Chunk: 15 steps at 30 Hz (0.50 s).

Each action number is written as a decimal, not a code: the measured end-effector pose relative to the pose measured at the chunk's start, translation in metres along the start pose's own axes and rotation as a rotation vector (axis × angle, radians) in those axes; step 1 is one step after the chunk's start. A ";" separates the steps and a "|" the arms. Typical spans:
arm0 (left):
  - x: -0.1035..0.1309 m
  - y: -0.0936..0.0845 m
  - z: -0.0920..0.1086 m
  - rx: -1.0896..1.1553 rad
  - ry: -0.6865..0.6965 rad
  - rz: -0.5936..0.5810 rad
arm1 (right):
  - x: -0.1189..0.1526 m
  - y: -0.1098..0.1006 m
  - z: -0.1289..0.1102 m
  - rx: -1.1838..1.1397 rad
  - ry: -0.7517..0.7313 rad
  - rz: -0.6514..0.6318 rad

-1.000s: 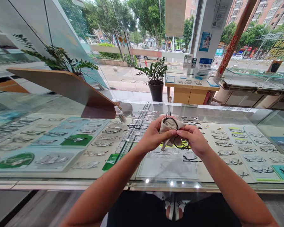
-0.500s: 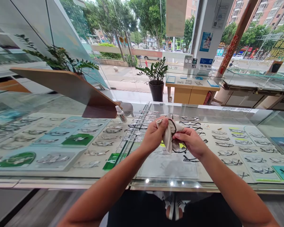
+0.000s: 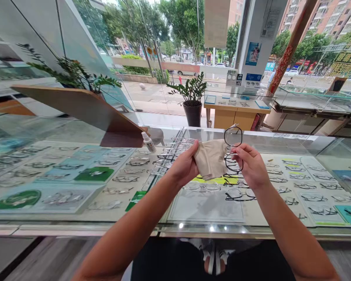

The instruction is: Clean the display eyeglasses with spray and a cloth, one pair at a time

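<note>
A beige cleaning cloth [image 3: 211, 158] hangs spread out from my left hand [image 3: 185, 166], whose thumb lies on its upper left edge while the other fingers are partly hidden. To the right of the cloth, my right hand [image 3: 253, 166] pinches a pair of dark-rimmed eyeglasses [image 3: 225, 136] near the middle. The glasses are turned so that one lens stands above the other. The cloth and glasses are close together; I cannot tell whether they touch. Both hands are above the glass display counter [image 3: 207, 208].
A small white spray bottle [image 3: 148, 142] stands on the counter left of my hands. Rows of eyeglasses [image 3: 125, 178] lie under the glass. A slanted wooden board [image 3: 76, 105] rises at the left. Beyond the counter stand a potted plant [image 3: 192, 113] and a wooden cabinet [image 3: 234, 118].
The cloth has come off the glasses and opened out in my left hand. My right hand has moved right and turned the glasses upright, clear of the folds.
</note>
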<state>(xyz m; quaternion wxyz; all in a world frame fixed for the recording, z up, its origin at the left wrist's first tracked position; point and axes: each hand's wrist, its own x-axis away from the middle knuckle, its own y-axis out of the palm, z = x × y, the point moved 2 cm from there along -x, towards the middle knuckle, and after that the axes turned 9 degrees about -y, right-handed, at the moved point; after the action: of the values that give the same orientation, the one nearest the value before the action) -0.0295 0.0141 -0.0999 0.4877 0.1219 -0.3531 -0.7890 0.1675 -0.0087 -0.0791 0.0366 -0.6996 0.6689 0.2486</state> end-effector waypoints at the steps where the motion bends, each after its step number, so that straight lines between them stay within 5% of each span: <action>1: 0.000 0.002 0.000 0.027 -0.004 -0.016 | 0.001 0.000 -0.004 0.130 -0.129 -0.013; 6: 0.003 0.013 -0.005 0.087 -0.031 -0.041 | 0.015 0.015 -0.007 1.056 -0.768 -0.101; 10: 0.005 0.018 -0.012 0.079 -0.043 -0.091 | 0.023 0.031 0.016 1.539 -0.874 -0.207; 15: 0.006 0.014 -0.017 0.023 0.007 -0.091 | 0.026 0.041 0.030 1.686 -0.879 -0.143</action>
<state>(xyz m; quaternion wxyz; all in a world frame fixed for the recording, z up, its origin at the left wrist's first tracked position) -0.0141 -0.0026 -0.1014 0.4510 0.1464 -0.3546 -0.8059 0.1194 -0.0252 -0.1043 0.7921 -0.3261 0.5102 -0.0775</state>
